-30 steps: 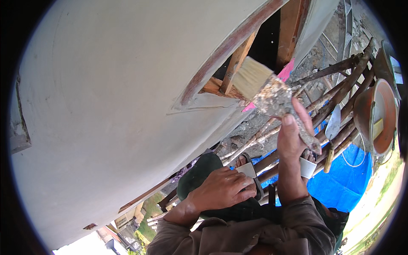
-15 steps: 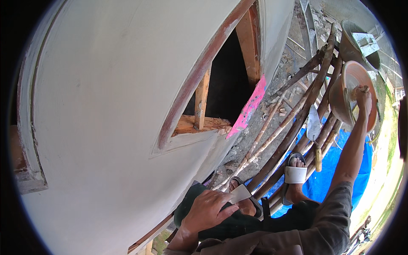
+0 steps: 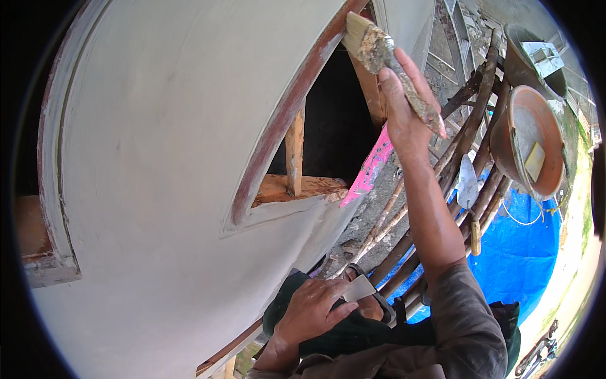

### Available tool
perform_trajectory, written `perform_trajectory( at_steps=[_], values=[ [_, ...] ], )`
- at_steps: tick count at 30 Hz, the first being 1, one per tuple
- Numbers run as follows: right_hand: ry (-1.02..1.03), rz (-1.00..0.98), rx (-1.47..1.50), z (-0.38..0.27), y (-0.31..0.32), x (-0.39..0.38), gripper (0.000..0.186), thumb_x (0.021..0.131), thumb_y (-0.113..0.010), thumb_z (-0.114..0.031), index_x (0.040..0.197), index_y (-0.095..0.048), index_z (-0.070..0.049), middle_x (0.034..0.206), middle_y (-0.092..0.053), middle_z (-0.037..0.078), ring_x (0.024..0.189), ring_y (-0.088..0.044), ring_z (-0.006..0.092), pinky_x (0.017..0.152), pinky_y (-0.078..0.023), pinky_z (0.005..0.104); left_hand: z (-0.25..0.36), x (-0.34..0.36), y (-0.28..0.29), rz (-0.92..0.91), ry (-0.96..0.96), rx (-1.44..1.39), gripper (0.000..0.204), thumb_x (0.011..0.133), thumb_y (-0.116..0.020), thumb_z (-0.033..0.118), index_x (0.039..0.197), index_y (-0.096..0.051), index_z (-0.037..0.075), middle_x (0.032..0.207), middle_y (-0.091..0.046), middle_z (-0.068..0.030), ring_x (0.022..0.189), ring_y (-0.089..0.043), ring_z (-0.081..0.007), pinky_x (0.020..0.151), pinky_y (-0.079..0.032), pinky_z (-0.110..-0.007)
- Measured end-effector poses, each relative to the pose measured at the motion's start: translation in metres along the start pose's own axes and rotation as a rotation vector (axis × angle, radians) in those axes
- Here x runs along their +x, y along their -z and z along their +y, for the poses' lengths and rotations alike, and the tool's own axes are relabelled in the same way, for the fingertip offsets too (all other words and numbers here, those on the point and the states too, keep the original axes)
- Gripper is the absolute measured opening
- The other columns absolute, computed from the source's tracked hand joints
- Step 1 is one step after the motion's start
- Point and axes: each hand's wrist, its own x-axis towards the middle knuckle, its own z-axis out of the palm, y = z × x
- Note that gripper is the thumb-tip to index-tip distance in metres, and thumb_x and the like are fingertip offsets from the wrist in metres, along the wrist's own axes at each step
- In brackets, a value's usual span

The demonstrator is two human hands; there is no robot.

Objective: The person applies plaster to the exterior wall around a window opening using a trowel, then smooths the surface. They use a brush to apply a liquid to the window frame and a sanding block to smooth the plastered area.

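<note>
You raise a broad paintbrush (image 3: 374, 50) in your right hand (image 3: 407, 114), thumb and fingers pinched around its crusted handle, its pale bristles at the upper reddish-brown edge (image 3: 278, 139) of a dark opening in the white wall (image 3: 170, 164); whether they touch that edge cannot be told. The open room lies below and left of the brush, across the dark gap, bounded by a wooden strut (image 3: 294, 151) and the wooden sill (image 3: 303, 187). Your right forearm passes near a pink strip (image 3: 372, 164) at the opening's corner, with wooden poles (image 3: 489, 69) to its right. Well clear of the brush stand an orange basin (image 3: 505, 145) holding a yellow block (image 3: 535, 161), and a trowel (image 3: 467, 183) lying over the poles above a blue tarp (image 3: 521, 246). Your left hand (image 3: 315, 309) rests at your dark green trousers (image 3: 353, 341), near the wall, fingers loosely bent and thumb apart, gripping nothing. Marks on the pink strip are too small to tell as lettering. Half a second ago your right hand was down at the basin; now it is up at the opening, while your left hand remains near your knee.
</note>
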Motion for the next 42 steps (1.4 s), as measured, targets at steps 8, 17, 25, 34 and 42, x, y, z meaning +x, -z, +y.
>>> perform_trajectory(
  at_steps=[8,17,25,34,42],
  values=[
    [0.125,-0.380,0.216,-0.053,0.007,-0.131,0.046,0.076,-0.075,0.006,0.121,-0.065,-0.001,0.118,-0.065,0.023,0.104,-0.067,0.0297,0.086,-0.055,0.0347,-0.002,-0.011,-0.001,0.055,-0.017,-0.064,0.041,0.086,-0.073,0.033,0.113,-0.064,0.004,0.108,-0.069,-0.0111,0.097,-0.066,-0.0269,0.084,-0.049,-0.038],
    [0.180,-0.454,0.269,-0.076,-0.014,-0.156,0.048,0.073,-0.078,0.004,0.119,-0.065,-0.002,0.115,-0.065,0.021,0.100,-0.068,0.0321,0.082,-0.057,0.0374,-0.008,-0.003,0.004,0.060,-0.074,-0.060,0.039,0.088,-0.070,0.034,0.114,-0.063,0.005,0.103,-0.070,-0.0087,0.092,-0.067,-0.0260,0.085,-0.048,-0.037],
    [0.173,-0.324,0.192,-0.069,-0.001,-0.143,0.050,0.070,-0.080,0.005,0.118,-0.067,-0.004,0.113,-0.066,0.017,0.101,-0.067,0.0323,0.084,-0.057,0.0380,-0.010,-0.013,-0.003,0.018,-0.050,-0.118,0.034,0.088,-0.069,0.034,0.109,-0.064,0.008,0.099,-0.070,-0.0088,0.092,-0.067,-0.0260,0.085,-0.048,-0.038],
    [-0.413,-0.326,0.774,-0.049,0.019,-0.147,0.048,0.080,-0.080,-0.010,0.123,-0.062,0.003,0.115,-0.066,0.022,0.106,-0.065,0.0270,0.093,-0.051,0.0375,-0.009,-0.020,-0.006,-0.032,-0.053,-0.148,0.037,0.086,-0.071,0.036,0.110,-0.066,0.008,0.093,-0.069,-0.0081,0.089,-0.066,-0.0252,0.081,-0.049,-0.037],
    [-0.357,-0.645,0.530,-0.030,0.025,-0.169,0.041,0.081,-0.078,-0.008,0.119,-0.066,0.003,0.120,-0.065,0.021,0.110,-0.063,0.0277,0.096,-0.049,0.0387,-0.007,-0.016,-0.005,0.014,-0.061,-0.127,0.037,0.086,-0.072,0.035,0.109,-0.066,0.007,0.092,-0.068,-0.0082,0.086,-0.065,-0.0265,0.080,-0.049,-0.038]
  ],
)
